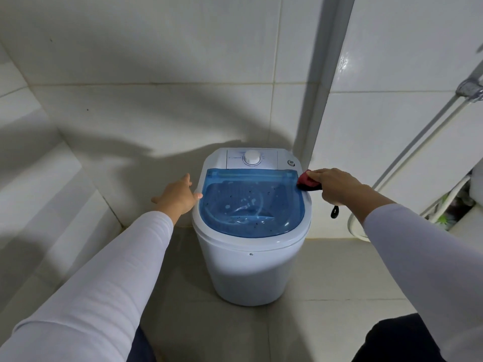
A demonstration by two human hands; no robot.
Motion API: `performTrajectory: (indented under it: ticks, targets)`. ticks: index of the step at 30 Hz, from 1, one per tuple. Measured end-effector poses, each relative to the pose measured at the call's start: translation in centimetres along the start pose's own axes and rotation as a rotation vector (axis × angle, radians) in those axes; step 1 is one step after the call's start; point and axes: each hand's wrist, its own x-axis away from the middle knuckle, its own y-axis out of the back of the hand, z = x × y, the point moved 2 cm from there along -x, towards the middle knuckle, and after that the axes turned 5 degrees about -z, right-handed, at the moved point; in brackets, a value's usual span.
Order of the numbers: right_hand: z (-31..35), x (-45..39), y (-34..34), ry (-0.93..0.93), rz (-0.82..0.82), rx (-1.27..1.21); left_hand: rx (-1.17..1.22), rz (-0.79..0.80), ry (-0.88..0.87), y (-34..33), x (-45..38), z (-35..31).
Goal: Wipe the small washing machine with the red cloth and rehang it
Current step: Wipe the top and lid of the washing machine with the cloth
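Observation:
The small white washing machine (251,267) stands on the floor in a tiled corner, with a see-through blue lid (251,202) and a white dial (251,157) at the back. My right hand (337,185) presses the bunched red cloth (308,181) against the lid's right rear edge; a black loop (334,211) dangles below the hand. My left hand (177,195) rests with fingers spread against the machine's left rim, holding nothing.
Tiled walls close in behind and to the left. A vertical white pipe or corner post (321,82) runs up behind the machine. At the right are metal shower hoses (418,142) and a white fixture (467,218). Floor tiles (326,278) lie around the machine.

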Motion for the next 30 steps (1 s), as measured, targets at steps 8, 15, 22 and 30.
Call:
performTrajectory:
  ticks: [8, 15, 22, 30]
  targets:
    - [4.1, -1.7, 5.8, 0.020, -0.225, -0.357, 0.146, 0.039, 0.037, 0.0, 0.2, 0.6]
    - [13.4, -4.4, 7.6, 0.209, -0.214, -0.334, 0.347, 0.100, 0.035, 0.2, 1.2, 1.1]
    - [19.4, -5.6, 6.2, 0.325, -0.169, -0.225, 0.483, 0.198, -0.015, 0.1, 1.4, 2.0]
    - [21.0, -5.9, 2.9, 0.373, -0.059, -0.083, 0.611, 0.268, -0.014, -0.7, 1.4, 3.3]
